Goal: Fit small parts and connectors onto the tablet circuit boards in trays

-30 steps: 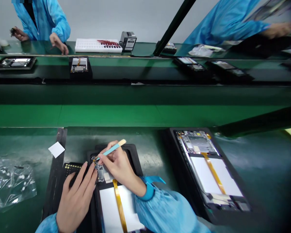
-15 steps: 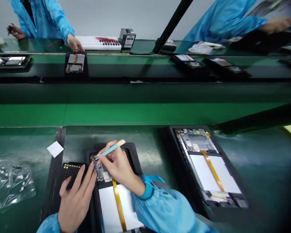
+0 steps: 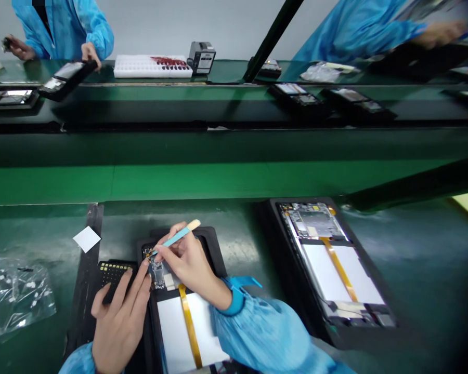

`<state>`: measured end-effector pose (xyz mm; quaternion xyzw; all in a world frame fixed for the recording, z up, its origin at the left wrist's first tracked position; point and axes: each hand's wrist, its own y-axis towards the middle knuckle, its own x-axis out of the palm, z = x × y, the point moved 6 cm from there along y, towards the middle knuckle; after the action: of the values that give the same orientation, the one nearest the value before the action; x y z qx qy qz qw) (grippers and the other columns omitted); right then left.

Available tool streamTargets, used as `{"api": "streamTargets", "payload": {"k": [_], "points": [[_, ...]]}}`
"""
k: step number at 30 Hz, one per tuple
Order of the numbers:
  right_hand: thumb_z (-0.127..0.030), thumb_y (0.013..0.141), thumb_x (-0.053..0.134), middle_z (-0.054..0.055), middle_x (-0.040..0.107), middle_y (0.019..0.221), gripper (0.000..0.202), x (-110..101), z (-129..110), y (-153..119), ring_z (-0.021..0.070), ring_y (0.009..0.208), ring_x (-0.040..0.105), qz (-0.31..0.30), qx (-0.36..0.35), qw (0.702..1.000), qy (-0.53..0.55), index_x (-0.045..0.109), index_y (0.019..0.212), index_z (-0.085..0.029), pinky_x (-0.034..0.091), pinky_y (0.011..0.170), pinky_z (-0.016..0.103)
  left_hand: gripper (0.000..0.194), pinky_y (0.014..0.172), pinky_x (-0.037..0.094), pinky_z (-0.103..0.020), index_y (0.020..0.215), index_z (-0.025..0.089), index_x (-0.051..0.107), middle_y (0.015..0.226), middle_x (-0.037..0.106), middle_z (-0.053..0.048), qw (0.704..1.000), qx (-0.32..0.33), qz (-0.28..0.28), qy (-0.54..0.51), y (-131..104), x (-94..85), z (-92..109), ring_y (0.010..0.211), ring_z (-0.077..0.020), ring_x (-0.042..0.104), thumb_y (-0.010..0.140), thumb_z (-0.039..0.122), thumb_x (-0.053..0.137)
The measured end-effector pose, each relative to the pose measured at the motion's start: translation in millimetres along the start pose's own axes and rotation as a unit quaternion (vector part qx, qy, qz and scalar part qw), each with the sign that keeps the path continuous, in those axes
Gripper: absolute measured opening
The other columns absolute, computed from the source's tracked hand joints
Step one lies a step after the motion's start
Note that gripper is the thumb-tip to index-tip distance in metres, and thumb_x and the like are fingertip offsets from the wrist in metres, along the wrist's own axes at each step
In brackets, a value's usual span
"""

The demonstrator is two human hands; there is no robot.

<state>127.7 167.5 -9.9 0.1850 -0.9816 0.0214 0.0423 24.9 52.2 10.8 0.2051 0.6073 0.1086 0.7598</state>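
An opened tablet (image 3: pixel 170 332) lies in a black foam holder, with its circuit board, white battery and orange ribbon cable showing. My right hand (image 3: pixel 191 265) pinches a slim light-blue tool with a cream end (image 3: pixel 178 236). The tool's lower tip meets the upper left corner of the board; what it touches there is too small to make out. Spread out at the tablet's left edge, my left hand (image 3: pixel 120 322) has its fingertips by that same corner. Beneath its fingers is a black pad with rows of small gold pieces (image 3: pixel 115 268).
Another opened tablet (image 3: pixel 341 270) rests in black foam to the right. On the left are a white square (image 3: pixel 87 239) and a clear plastic bag (image 3: pixel 17 296). Across the line, a co-worker's hand (image 3: pixel 90 53) holds a tablet (image 3: pixel 66 78). A dark post (image 3: pixel 413 182) slants in from the right.
My hands stay almost in place, with the tool still at the board's corner. Across the line, the co-worker has lifted a tablet and moved it left, tilted. The view has shifted slightly.
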Motion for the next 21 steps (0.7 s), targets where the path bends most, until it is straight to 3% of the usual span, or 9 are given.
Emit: {"api": "streamTargets", "payload": {"k": [4, 7, 11, 16, 18, 21], "points": [[-0.022, 0.084, 0.056, -0.003, 0.062, 0.074, 0.020, 1.0, -0.8, -0.8, 0.0143, 0.059, 0.065, -0.008, -0.014, 0.999, -0.031, 0.037, 0.087, -0.026, 0.052, 0.057, 0.027, 0.032, 0.091, 0.027, -0.039, 0.115, 0.025, 0.060, 0.117, 0.068, 0.001, 1.000, -0.005, 0.012, -0.025, 0.7, 1.2, -2.2, 0.108, -0.0205, 0.057, 0.094, 0.016, 0.038], [-0.022, 0.083, 0.059, -0.003, 0.062, 0.072, 0.021, 1.2, -1.9, -0.2, 0.0146, 0.058, 0.065, -0.011, -0.012, 0.999, -0.031, 0.038, 0.086, -0.026, 0.052, 0.057, 0.027, 0.033, 0.093, 0.025, -0.038, 0.123, 0.025, 0.055, 0.112, 0.070, 0.000, 1.000, 0.004, 0.010, -0.020, 4.1, 0.8, -3.5, 0.103, -0.0197, 0.058, 0.095, 0.019, 0.038], [-0.027, 0.076, 0.067, -0.007, 0.061, 0.070, 0.030, -7.9, -1.4, 4.2, 0.0119, 0.052, 0.063, 0.045, 0.033, 0.995, 0.083, 0.038, 0.083, -0.025, 0.050, 0.051, 0.024, 0.035, 0.090, 0.026, -0.038, 0.127, 0.021, 0.052, 0.103, 0.074, -0.001, 0.999, 0.035, 0.001, 0.006, 5.3, 0.4, 2.9, 0.093, -0.0212, 0.056, 0.095, 0.023, 0.038], [-0.033, 0.072, 0.075, -0.007, 0.064, 0.068, 0.036, -19.3, -3.8, 7.2, 0.0101, 0.050, 0.062, 0.105, 0.045, 0.980, 0.160, 0.041, 0.083, -0.025, 0.051, 0.052, 0.023, 0.036, 0.085, 0.029, -0.039, 0.127, 0.020, 0.052, 0.117, 0.068, -0.002, 0.998, 0.058, -0.031, 0.019, 16.6, -11.3, 6.3, 0.091, -0.0217, 0.054, 0.095, 0.024, 0.038], [-0.035, 0.071, 0.076, -0.006, 0.065, 0.068, 0.037, -20.5, -4.2, 7.2, 0.0111, 0.051, 0.062, 0.107, 0.041, 0.980, 0.161, 0.042, 0.083, -0.025, 0.052, 0.054, 0.024, 0.037, 0.084, 0.031, -0.039, 0.130, 0.024, 0.049, 0.111, 0.070, -0.002, 1.000, 0.014, -0.018, -0.006, 28.5, -27.4, -13.9, 0.091, -0.0218, 0.054, 0.094, 0.027, 0.039], [-0.038, 0.070, 0.077, -0.005, 0.066, 0.068, 0.039, -20.4, -2.6, 7.4, 0.0128, 0.052, 0.063, 0.101, 0.036, 0.982, 0.155, 0.044, 0.084, -0.025, 0.054, 0.056, 0.027, 0.038, 0.083, 0.037, -0.043, 0.129, 0.024, 0.048, 0.111, 0.066, -0.008, 0.989, -0.127, 0.069, 0.022, 42.8, -54.7, -72.9, 0.097, -0.0262, 0.052, 0.092, 0.031, 0.048]]}}
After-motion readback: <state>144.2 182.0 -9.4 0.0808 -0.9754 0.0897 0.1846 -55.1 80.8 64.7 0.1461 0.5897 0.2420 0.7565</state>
